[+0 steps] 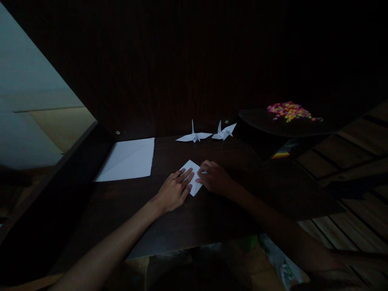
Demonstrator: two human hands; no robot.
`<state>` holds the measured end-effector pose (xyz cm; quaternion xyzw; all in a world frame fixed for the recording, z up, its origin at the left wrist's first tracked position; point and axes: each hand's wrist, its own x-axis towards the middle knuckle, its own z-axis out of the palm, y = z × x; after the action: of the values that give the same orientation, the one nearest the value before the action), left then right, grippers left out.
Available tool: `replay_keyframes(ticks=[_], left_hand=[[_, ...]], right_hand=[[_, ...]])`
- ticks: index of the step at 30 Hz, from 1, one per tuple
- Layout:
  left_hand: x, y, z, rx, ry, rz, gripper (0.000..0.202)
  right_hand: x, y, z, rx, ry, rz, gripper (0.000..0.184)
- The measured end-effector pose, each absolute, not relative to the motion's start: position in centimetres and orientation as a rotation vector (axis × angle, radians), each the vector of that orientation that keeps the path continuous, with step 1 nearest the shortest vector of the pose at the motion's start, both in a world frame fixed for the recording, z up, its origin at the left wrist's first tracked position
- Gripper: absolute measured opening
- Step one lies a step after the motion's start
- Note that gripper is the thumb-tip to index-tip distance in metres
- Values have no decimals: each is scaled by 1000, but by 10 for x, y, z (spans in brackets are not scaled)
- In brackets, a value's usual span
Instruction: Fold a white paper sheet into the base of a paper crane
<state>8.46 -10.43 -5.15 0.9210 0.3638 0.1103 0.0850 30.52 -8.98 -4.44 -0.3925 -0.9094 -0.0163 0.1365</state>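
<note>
A small folded white paper (190, 167) lies on the dark wooden table (212, 218), in the middle. My left hand (174, 190) rests flat on its left part, fingers stretched out and together. My right hand (214, 178) presses on its right side with the fingers curled down onto the paper. Two finished white paper cranes, one (194, 136) and another (224, 131), stand behind the hands near the table's back edge.
A larger creased white sheet (127, 159) lies at the back left of the table. At the right, a dark round tray (291, 123) carries a heap of small colourful pieces (287, 110). A dark wooden panel rises behind the table.
</note>
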Motion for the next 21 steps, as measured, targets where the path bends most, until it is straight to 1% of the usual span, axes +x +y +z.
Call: replay_keyframes(ticks=[3,5,13,21], left_hand=[[81,-103,-50,2751,1051,306,47],[79,-101,-50,2759,1008,321,48],[78,-98,-51,2778,979,299,53],[79,-100,-52,2784,997,281,52]], right_hand=[[307,-92,-42,-1149,-2645,-1,32],[309,-92,-42,-1161,-2645,10,36],[308,-93,-41,-1211,-2628,46,35],[307,-95,-39,-1245,-2594,95,38]])
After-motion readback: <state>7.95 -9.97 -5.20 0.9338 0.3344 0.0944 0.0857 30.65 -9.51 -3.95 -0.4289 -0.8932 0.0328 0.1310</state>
